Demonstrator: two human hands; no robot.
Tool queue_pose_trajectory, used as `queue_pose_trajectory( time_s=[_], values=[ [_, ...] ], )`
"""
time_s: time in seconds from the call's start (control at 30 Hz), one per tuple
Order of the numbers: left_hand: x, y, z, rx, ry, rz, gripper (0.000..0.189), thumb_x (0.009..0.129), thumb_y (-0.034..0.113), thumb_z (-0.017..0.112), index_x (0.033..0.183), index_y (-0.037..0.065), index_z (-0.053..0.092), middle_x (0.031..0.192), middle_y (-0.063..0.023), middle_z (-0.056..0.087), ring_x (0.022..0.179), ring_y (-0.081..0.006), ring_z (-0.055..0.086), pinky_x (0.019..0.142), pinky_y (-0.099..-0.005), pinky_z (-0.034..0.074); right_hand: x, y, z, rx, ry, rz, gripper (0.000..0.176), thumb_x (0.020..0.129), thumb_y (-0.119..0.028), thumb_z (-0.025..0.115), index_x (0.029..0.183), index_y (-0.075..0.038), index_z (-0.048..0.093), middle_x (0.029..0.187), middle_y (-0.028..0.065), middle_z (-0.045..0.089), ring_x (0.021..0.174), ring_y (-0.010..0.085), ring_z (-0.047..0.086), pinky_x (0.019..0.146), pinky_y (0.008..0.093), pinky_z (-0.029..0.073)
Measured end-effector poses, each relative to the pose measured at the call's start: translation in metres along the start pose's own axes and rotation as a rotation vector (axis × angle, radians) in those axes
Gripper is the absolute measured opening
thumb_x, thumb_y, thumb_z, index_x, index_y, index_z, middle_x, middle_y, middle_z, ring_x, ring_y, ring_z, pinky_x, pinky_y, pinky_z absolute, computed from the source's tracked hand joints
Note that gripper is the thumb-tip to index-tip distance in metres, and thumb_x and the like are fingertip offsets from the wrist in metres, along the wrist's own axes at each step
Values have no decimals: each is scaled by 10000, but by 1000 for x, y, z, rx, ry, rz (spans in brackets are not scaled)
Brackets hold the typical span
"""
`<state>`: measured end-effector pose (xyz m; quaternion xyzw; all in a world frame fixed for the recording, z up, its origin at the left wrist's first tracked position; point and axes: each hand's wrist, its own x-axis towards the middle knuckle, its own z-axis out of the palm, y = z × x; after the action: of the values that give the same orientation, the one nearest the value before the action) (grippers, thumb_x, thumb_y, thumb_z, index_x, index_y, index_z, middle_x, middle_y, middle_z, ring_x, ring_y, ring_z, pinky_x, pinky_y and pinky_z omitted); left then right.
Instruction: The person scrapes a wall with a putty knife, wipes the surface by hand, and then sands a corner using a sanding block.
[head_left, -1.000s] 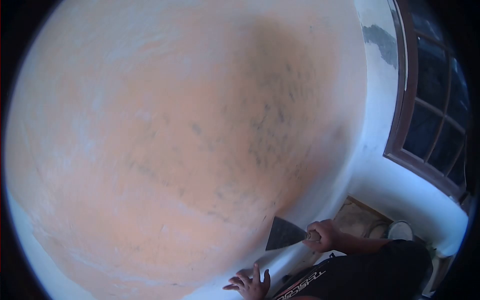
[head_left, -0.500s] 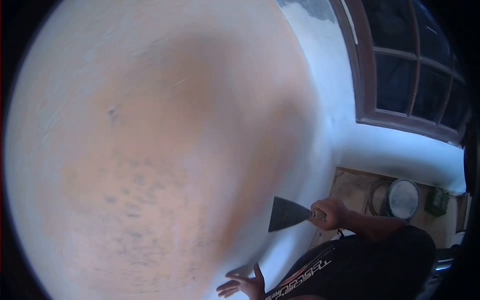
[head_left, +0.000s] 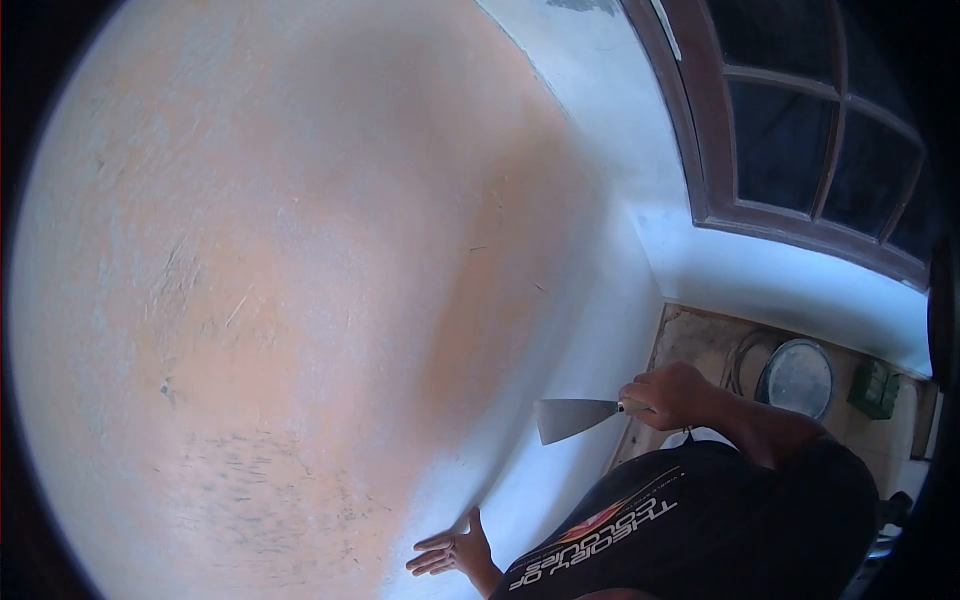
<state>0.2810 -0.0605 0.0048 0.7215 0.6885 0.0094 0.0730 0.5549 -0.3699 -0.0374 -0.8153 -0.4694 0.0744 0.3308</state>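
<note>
head view: right hand grips flat metal scraper near rough orange wall.

A dark-framed window, a round bucket beside a green box.

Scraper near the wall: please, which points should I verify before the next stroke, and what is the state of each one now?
1. Right hand grip closed around the scraper handle: ok.
2. Blade in contact with the wall: cannot tell; it points at the white lower band.
3. Left hand open on the wall, apart from the blade: ok.
4. Blade free of old material: cannot tell.
5. Bucket on the floor, apart from both hands: ok.
6. Window away from the blade: ok.
</note>
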Motion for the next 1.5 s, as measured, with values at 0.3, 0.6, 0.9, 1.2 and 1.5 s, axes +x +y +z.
queue_pose_trajectory(
  time_s=[0.3, 0.6, 0.9, 1.2, 1.5],
  values=[
    [39, -26, 48, -119, 690, 241, 1489, 700, 791, 707, 1524, -27, -226, 1450, -501, -279, 1377, -669, -208, 1082, -776, 104, 9, -4, 21, 151, 298, 211, 387, 874, -238, 670, 1236, -113, 613, 1019, 154, 698, 925, 372, 678, 800, 476, 544],
    [39, 97, -54, 140, 1324, 860, 849, 875, 733, 531, 1537, 211, 424, 1642, -267, 130, 1529, -459, 28, 1087, -759, -54, 49, -22, 9, 630, 512, 245, 552, 949, -122, 600, 1473, -97, 427, 1092, 223, 674, 1005, 329, 683, 896, 397, 504],
    [33, 111, -50, 213, 1433, 852, 716, 931, 659, 487, 1503, 228, 477, 1606, -325, 188, 1521, -482, 66, 1114, -723, -68, 80, -10, 36, 952, 437, 340, 539, 1015, -152, 519, 1518, -46, 358, 1365, 225, 560, 1264, 309, 562, 1067, 373, 400],
    [35, 112, -50, 286, 1468, 909, 711, 970, 678, 367, 1532, 247, 421, 1638, -235, 197, 1518, -460, 136, 1112, -744, 23, 178, 82, -20, 950, 710, 405, 535, 1022, -141, 491, 1526, -33, 350, 1520, 234, 439, 1434, 303, 406, 1174, 354, 290],
    [38, 111, -55, 415, 1485, 883, 702, 1005, 641, 240, 1571, 235, 329, 1651, -232, 144, 1530, -435, 102, 1137, -713, 13, 141, 54, -3, 945, 536, 372, 588, 1001, -112, 511, 1542, -20, 299, 1504, 266, 437, 1433, 333, 402, 1180, 375, 297]
  ],
)
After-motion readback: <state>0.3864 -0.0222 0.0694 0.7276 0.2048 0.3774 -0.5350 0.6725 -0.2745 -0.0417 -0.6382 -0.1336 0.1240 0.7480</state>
